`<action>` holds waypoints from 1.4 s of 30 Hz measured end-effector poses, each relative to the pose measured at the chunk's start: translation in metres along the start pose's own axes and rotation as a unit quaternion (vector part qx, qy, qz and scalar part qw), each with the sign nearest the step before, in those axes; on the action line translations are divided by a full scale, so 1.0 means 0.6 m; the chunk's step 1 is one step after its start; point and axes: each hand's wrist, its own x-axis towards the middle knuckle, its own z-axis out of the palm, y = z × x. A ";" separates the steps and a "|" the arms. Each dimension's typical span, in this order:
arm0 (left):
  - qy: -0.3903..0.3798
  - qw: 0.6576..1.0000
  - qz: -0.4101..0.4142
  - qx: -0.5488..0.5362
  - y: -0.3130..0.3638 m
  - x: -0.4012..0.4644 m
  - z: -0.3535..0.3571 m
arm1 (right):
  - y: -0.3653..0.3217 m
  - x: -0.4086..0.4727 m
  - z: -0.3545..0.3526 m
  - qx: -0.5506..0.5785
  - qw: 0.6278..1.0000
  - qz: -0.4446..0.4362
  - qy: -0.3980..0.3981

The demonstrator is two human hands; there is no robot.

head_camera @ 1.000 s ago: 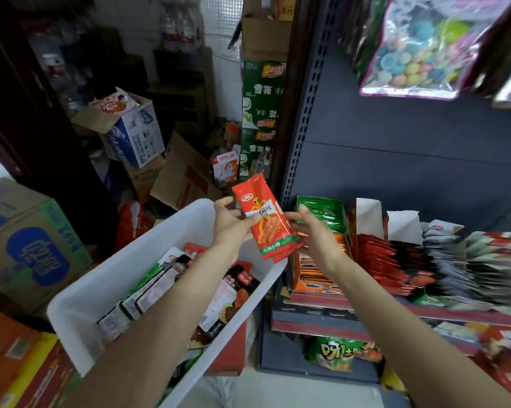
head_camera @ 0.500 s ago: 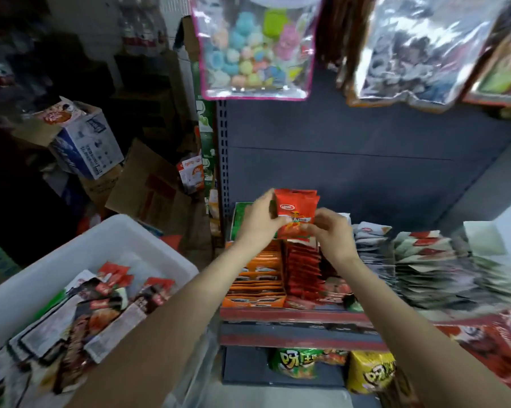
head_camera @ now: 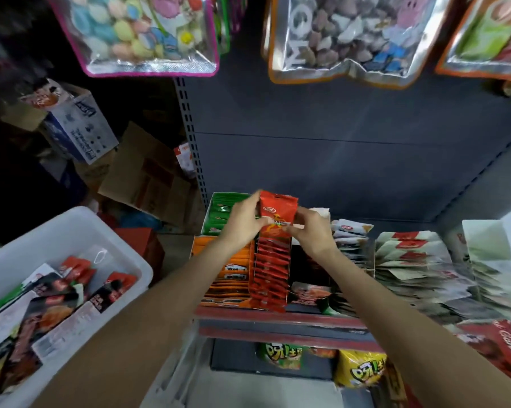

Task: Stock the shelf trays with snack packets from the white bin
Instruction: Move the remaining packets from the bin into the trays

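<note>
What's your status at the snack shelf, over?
Left hand and right hand both pinch red packet. Packet upright over red tray row. Nothing blocking.

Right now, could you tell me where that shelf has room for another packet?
Bare room: the dark gap between the red tray and the white packets. Crowded: red and orange trays. Both hands, left hand and right hand, hold the red packet.

Both arms reach forward; left hand (head_camera: 244, 223) and right hand (head_camera: 314, 231) pinch, fingers seemingly curled.
</note>
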 end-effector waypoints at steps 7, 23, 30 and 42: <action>-0.029 0.999 0.001 0.015 -0.021 0.003 0.012 | -0.018 0.018 -0.015 -0.135 0.989 -0.063 0.003; -0.105 0.984 -0.009 0.144 -0.055 0.017 0.013 | 0.007 0.035 0.024 -0.254 0.956 0.000 -0.149; -0.029 0.998 -0.008 0.057 -0.038 -0.038 -0.053 | -0.040 0.008 0.026 -0.131 0.988 0.002 -0.079; 0.127 0.978 -0.126 0.107 -0.204 -0.224 -0.286 | -0.256 -0.053 0.289 -0.078 0.977 -0.121 -0.160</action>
